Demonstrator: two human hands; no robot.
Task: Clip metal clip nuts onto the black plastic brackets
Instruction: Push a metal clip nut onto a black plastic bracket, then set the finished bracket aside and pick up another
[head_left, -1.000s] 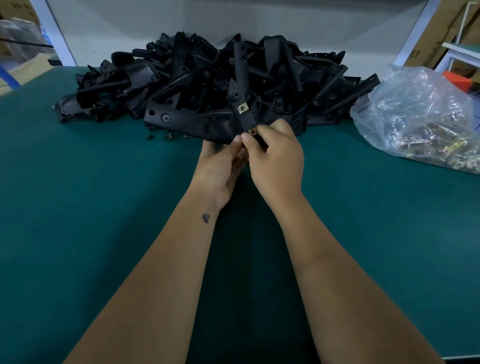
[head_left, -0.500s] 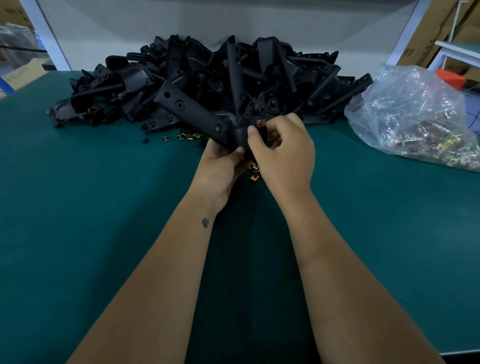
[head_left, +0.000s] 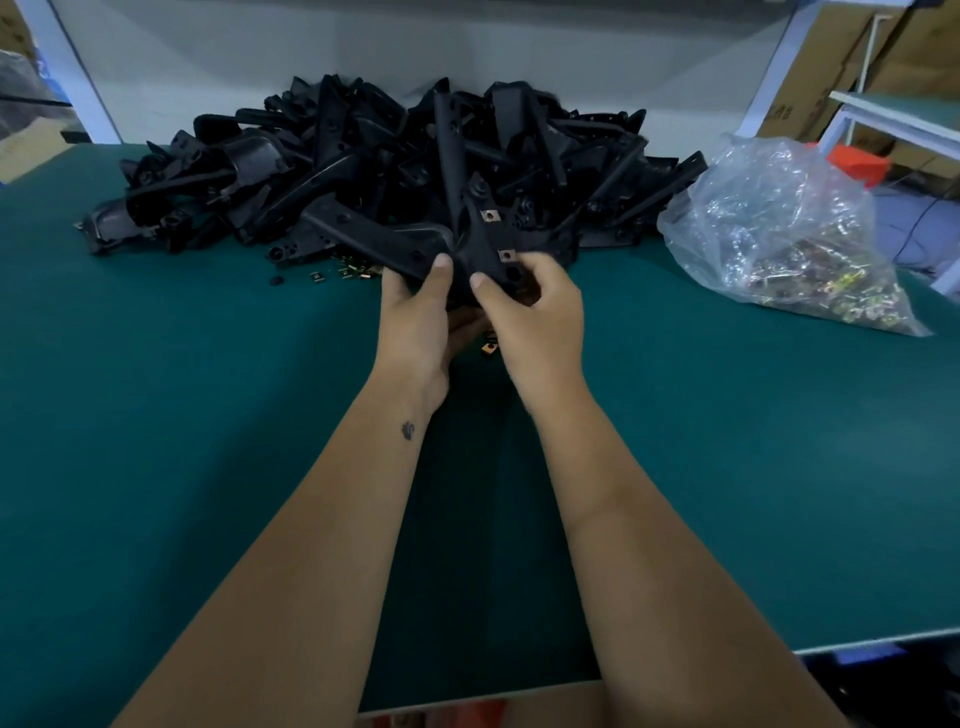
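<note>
Both hands hold one black plastic bracket over the green table, in front of the pile. My left hand grips its near corner with the thumb on top. My right hand grips the same corner from the right, thumb on the face. Two metal clip nuts sit clipped on the bracket: one clip nut just above my right thumb, another clip nut higher up. A loose clip nut lies on the table between my wrists.
A big pile of black brackets fills the back of the green table. Several loose clip nuts lie at its front edge. A clear plastic bag of clip nuts sits at the right. The table's front edge is at lower right.
The bracket has been turned in my hands: its long arm now points left and the face with two clipped nuts looks up. My right hand shifted from pinching a nut to gripping the corner.
</note>
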